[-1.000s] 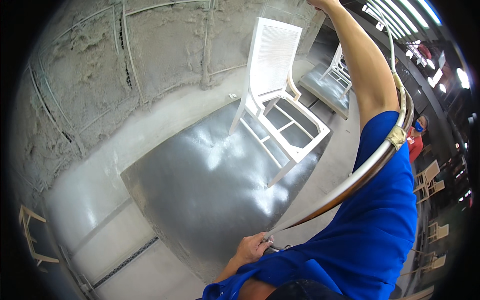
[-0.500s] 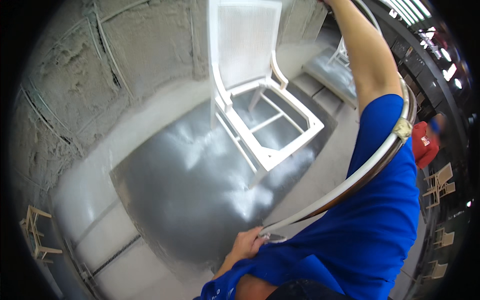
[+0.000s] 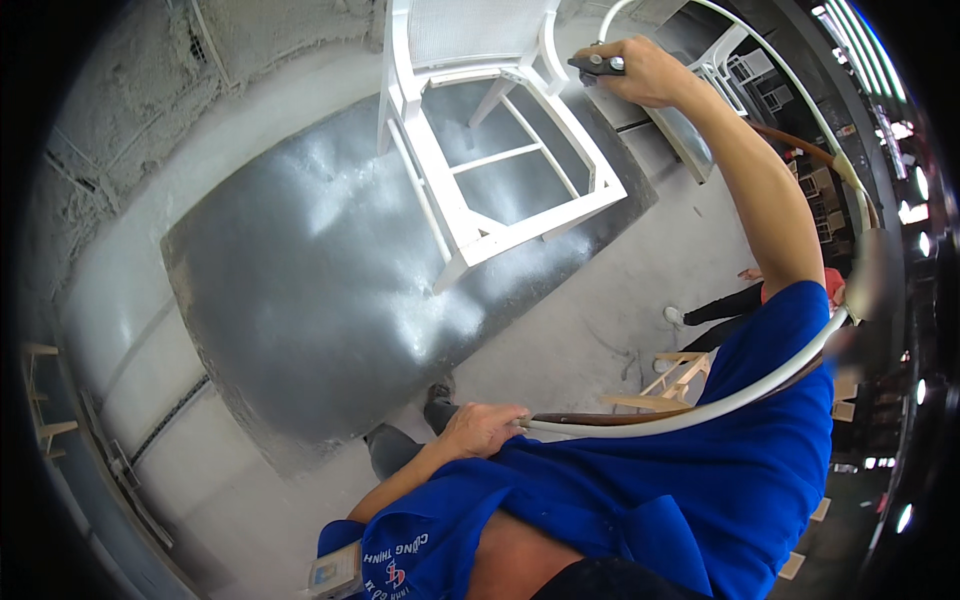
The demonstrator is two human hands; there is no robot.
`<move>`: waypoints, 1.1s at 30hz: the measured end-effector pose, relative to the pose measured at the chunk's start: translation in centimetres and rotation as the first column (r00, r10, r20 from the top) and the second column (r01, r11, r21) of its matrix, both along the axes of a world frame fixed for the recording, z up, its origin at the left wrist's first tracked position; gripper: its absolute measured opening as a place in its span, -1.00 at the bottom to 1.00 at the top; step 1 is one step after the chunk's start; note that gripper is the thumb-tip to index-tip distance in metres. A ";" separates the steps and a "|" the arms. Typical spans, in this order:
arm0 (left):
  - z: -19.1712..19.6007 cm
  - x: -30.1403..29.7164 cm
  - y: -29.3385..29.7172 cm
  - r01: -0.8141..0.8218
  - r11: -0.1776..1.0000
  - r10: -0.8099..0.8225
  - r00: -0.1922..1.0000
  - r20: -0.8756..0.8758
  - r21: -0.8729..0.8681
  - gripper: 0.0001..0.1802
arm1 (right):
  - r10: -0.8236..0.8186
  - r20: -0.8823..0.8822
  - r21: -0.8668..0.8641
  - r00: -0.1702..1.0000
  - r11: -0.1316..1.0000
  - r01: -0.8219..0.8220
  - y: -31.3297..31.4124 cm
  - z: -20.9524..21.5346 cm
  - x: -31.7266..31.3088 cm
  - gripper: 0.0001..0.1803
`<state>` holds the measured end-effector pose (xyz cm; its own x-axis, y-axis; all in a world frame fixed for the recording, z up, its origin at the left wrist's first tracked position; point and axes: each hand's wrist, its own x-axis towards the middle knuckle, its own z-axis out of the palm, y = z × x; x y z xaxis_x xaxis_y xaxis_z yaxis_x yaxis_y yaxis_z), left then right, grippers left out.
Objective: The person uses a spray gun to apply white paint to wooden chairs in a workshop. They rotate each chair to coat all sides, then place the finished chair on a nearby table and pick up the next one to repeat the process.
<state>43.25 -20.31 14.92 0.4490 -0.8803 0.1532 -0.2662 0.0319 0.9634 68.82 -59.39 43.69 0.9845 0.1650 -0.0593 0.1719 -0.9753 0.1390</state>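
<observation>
A white chair frame [image 3: 535, 235], with an open seat and a pale woven back [image 3: 480, 35], stands on a dark, white-dusted sheet [image 3: 300, 270]. My right arm reaches far up to the right of it. My right hand [image 3: 645, 72] is closed around a small dark spray gun [image 3: 600, 65], close beside the chair's armrest. From the gun a white hose [image 3: 730, 405] arches over to the right and loops back across my body. Low in front of me, my left hand [image 3: 485, 430] grips the white hose together with a brown one [image 3: 600, 417].
A dusty grey wall [image 3: 130, 110] runs behind the sheet. At the right a person's dark-trousered leg [image 3: 720, 308] shows beside a bare wooden chair [image 3: 670, 385]. More white chairs [image 3: 725, 65] stand at the upper right. Wooden pieces [image 3: 45, 405] are at the left edge.
My right hand has come down into view with the spray gun, beside the chair's arm. The view has shifted, and the chair sits higher in it. My left hand keeps hold of the hoses.
</observation>
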 end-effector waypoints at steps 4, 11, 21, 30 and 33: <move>-0.6 -0.3 0.9 -0.029 0.999 0.028 1.000 -0.007 -0.025 -0.64 | -0.263 -0.231 0.229 0.937 0.921 0.315 1.3 -0.1 -0.8 -0.46; -2.0 -1.5 3.3 -0.028 0.994 0.033 0.998 -0.047 0.110 -0.65 | -0.295 0.008 0.132 0.956 0.947 0.291 -0.1 -10.4 2.7 -0.50; -2.8 -2.5 4.3 -0.151 0.988 0.151 0.988 0.018 0.017 -0.63 | -0.295 0.219 0.315 0.930 0.924 0.218 3.2 -12.2 3.8 -0.51; -2.5 -3.2 4.2 -0.124 0.992 0.123 0.992 0.034 0.037 -0.67 | -0.412 -0.011 0.652 0.911 0.688 0.319 3.3 -12.7 2.0 -0.64; -2.6 -3.3 4.0 -0.135 0.991 0.136 0.990 0.041 -0.021 -0.66 | -0.170 0.265 0.321 0.949 0.944 0.080 1.6 -13.0 2.6 -0.75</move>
